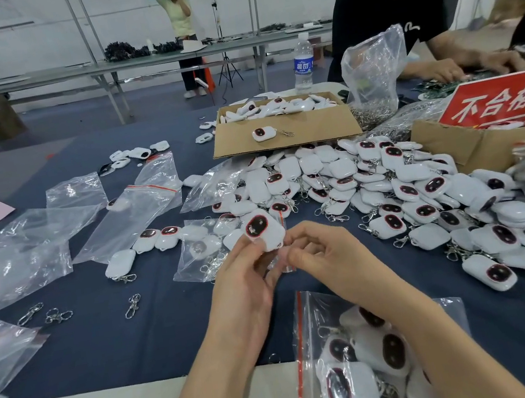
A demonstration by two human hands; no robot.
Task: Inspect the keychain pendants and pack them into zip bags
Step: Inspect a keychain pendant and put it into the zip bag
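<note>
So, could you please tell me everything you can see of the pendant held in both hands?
The pendant is white, glossy, rounded-square and plastic-looking, with a dark oval window ringed in red that faces the camera. It is tilted above the blue cloth. The left hand pinches its lower edge; the right hand pinches at its lower right corner.

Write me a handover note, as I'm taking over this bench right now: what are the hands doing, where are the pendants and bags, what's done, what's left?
Hands: left hand and right hand both pinch one pendant, dark face up, above the table.
Done: a filled zip bag lies under the right forearm; a second bag holding pendants lies just beyond the hands.
Left: the big loose pile at right; empty bags wait at left.
</note>
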